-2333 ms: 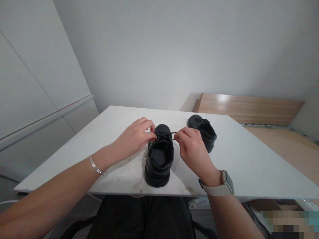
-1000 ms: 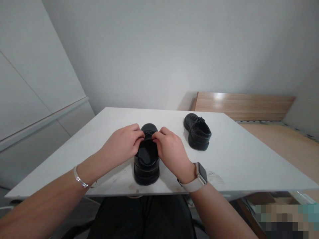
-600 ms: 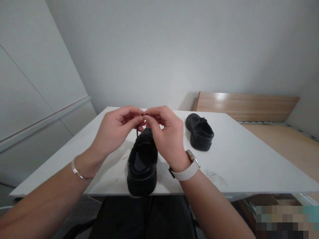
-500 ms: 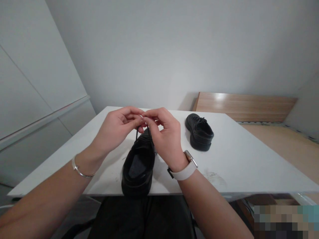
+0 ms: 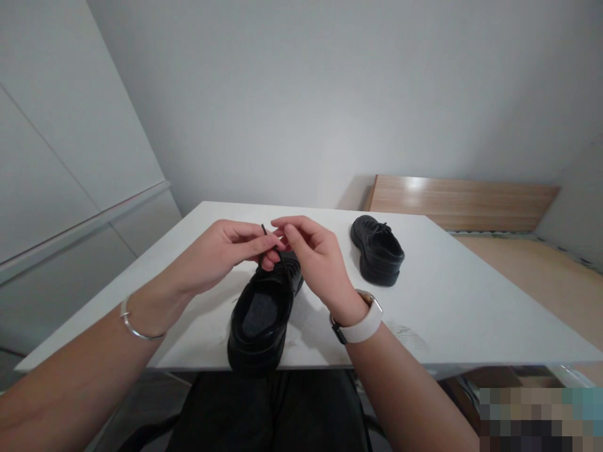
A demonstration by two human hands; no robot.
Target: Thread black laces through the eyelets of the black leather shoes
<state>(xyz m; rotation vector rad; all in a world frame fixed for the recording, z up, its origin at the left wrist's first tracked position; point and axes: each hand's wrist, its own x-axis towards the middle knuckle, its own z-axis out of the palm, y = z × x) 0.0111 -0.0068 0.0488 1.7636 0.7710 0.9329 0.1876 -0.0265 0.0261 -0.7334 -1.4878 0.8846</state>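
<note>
A black lace-up shoe [image 5: 257, 342] stands at the table's front edge, heel toward me. My left hand [image 5: 235, 248] is above its front part, thumb and fingers pinched on a black shoelace [image 5: 284, 262]. One lace end sticks up past the left fingertips, and the lace runs down to the shoe. Close beside it, my right hand [image 5: 318, 251] has curled fingers, with thumb and index apart; no lace shows between them. The fingertips of both hands nearly meet. The shoe's toe is partly hidden behind the hands.
The matching black shoe [image 5: 379, 251], its lace tied in a bow, stands farther back on the right of the white table [image 5: 452, 301]. Beyond the table are a wooden board [image 5: 461, 204] and the wall. White cabinet panels [image 5: 70, 157] line the left side.
Both hands have lowered slightly. My right fingers have come away from the lace, while my left hand keeps the pinch, with a lace end now standing up.
</note>
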